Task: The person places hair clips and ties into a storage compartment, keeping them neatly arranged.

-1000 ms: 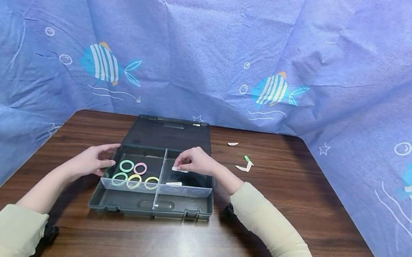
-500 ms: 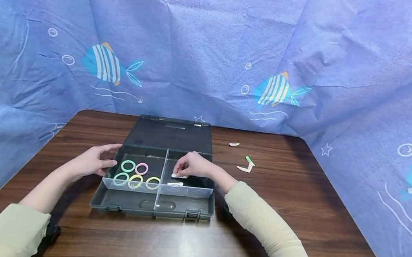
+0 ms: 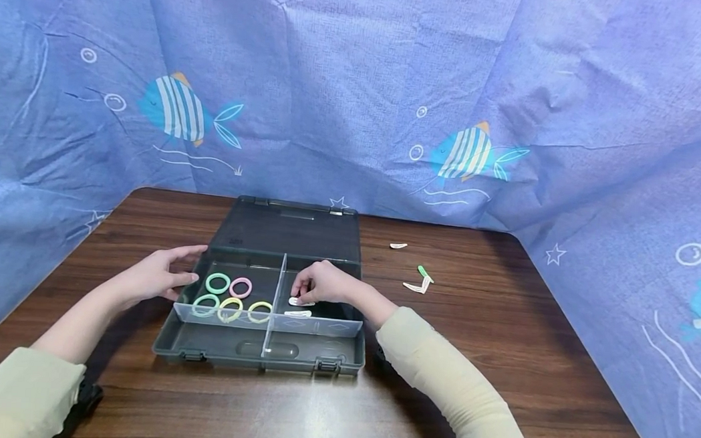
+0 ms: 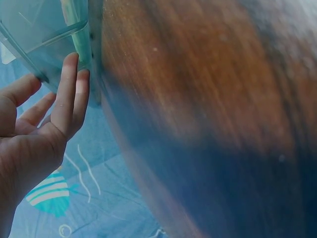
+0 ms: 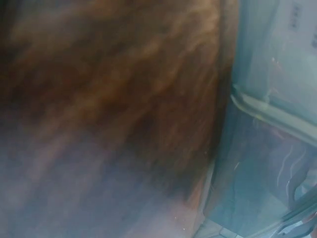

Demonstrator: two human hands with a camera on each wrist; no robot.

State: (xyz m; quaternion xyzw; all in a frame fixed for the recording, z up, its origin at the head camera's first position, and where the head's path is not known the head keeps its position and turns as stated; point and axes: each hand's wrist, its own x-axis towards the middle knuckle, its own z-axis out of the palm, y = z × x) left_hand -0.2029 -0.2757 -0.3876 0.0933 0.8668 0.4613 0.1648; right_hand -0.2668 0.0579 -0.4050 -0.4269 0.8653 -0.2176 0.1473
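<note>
Inside the open grey box (image 3: 216, 338), the right hand (image 3: 328, 283) pinches a white clip (image 3: 294, 301) in the right rear compartment; whether the clip touches the floor I cannot tell. Another white clip lies just in front of it. Only the head view shows this — plus coloured rings (image 3: 240, 288) in the left rear compartment and loose clips (image 3: 417, 285) on the desk (image 3: 530, 337). The left hand (image 3: 157, 274) is at the box's left side, its fingers loosely extended; the left wrist view adds fingertips (image 4: 71, 62) against the wall — something green showing through.
</note>
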